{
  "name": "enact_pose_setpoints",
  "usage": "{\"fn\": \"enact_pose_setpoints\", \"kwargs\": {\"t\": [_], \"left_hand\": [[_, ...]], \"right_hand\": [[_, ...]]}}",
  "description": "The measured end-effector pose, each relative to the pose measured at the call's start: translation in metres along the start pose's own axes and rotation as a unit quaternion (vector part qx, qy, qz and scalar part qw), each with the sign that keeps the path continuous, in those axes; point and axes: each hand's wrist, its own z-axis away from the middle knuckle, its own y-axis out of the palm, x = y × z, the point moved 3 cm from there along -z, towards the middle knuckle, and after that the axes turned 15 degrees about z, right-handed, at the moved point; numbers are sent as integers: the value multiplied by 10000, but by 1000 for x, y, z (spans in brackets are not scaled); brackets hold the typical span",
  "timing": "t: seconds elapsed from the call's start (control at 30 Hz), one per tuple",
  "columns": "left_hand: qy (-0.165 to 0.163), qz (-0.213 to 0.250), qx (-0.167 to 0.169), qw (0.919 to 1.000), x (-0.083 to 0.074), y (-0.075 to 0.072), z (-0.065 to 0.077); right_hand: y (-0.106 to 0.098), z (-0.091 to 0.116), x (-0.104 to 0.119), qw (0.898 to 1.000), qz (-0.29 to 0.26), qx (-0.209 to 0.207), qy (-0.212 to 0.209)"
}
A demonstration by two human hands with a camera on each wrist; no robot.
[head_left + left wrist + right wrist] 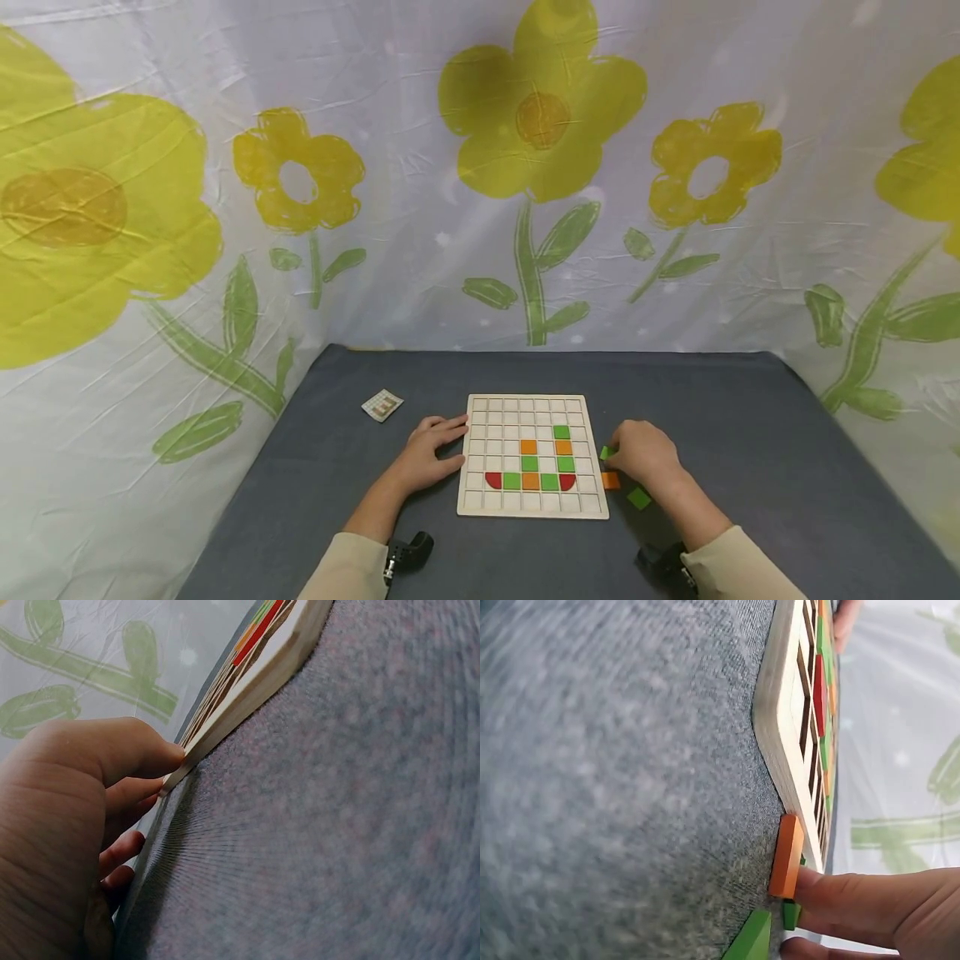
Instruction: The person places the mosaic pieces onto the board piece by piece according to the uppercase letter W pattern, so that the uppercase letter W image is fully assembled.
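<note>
A pale wooden grid board (480, 507) lies on the dark cloth, with green, orange and red pieces set in its cells. Against the board's left edge rest the thumb and outstretched fingertips of my left hand (427, 457); the left wrist view shows the thumb (150, 754) touching the wooden rim. Just beyond the right edge, my right hand (647, 452) pinches a small green square tile (791, 913) between thumb and finger, partly hidden by them. An orange tile (611, 481) lies close by, beside the board, and another green tile (639, 498) lies nearer to me.
A small card (382, 405) printed with a coloured grid pattern lies on the cloth, left of the board's far corner. A flowered curtain (405, 250) hangs behind the dark table (712, 392). Each wrist wears a black device.
</note>
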Motion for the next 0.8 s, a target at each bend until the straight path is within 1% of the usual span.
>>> {"fn": "enact_pose_setpoints", "kwargs": {"t": [0.17, 0.3, 0.37, 0.53, 0.63, 0.8], "left_hand": [[28, -8, 17, 10000, 0, 0, -1], [15, 12, 45, 10000, 2, 0, -1], [7, 14, 50, 10000, 2, 0, 0], [33, -30, -18, 10000, 4, 0, 1], [-2, -37, -16, 10000, 5, 0, 1], [35, -12, 13, 10000, 4, 1, 0]], "right_hand": [[-2, -2, -3, 9999, -115, 53, 19], [-13, -4, 3, 9998, -154, -27, -90], [-22, -6, 12, 9996, -155, -91, -236], [-41, -9, 43, 9964, -97, -267, -798], [-45, -11, 62, 9941, -94, -305, -1040], [-46, -15, 92, 9898, -84, -247, -1398]]}}
